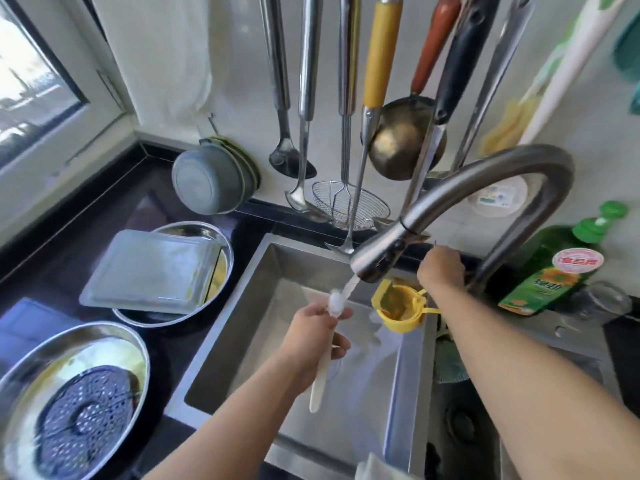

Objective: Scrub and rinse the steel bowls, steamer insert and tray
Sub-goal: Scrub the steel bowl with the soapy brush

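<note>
My left hand [317,336] grips a white-handled brush [320,375] over the steel sink [242,327], its foamy head under the water stream from the faucet spout [384,256]. My right hand [441,268] reaches behind the spout and grips something at the faucet base; what it holds is hidden. On the dark counter to the left, a steel bowl [41,368] holds the perforated steamer insert [86,417]. Behind it a rectangular steel tray [152,270] lies upside down across a second steel bowl [214,237].
A yellow strainer cup [401,306] hangs at the sink's right edge. A green dish-soap bottle [550,271] and a glass [602,301] stand to the right. Ladles, a skimmer and spatulas hang on the wall above the sink. Grey bowls [207,181] lean against the back wall.
</note>
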Demonstrator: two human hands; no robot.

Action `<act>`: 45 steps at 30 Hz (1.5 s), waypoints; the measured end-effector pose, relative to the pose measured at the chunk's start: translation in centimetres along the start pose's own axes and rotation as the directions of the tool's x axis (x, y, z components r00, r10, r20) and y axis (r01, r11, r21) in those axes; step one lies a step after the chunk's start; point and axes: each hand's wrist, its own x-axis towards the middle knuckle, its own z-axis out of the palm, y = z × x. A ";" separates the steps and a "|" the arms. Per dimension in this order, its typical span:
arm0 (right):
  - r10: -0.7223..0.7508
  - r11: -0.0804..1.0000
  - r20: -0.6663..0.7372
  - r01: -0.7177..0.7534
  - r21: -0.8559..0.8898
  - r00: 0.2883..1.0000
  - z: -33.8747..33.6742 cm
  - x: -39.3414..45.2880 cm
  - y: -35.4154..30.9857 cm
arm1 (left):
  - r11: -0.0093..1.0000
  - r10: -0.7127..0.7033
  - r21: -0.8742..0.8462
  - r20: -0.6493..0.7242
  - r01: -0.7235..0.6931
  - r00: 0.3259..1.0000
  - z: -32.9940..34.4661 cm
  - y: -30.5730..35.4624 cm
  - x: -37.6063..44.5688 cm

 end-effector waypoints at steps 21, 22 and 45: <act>-0.135 0.922 0.324 -0.001 0.387 0.936 0.8 -15.7 5.5 | 0.960 -0.276 -0.098 -0.172 0.263 0.946 -5.6 -3.1 -1.4; -0.142 0.900 0.372 -0.037 0.433 0.917 0.9 -17.4 4.9 | 0.957 -0.282 -0.112 -0.177 0.266 0.943 -5.7 -2.8 -1.3; 0.091 0.766 0.565 -0.421 0.486 0.820 7.0 -34.0 -5.4 | 0.741 0.166 0.667 -0.068 -0.078 0.984 -23.5 -5.4 -2.4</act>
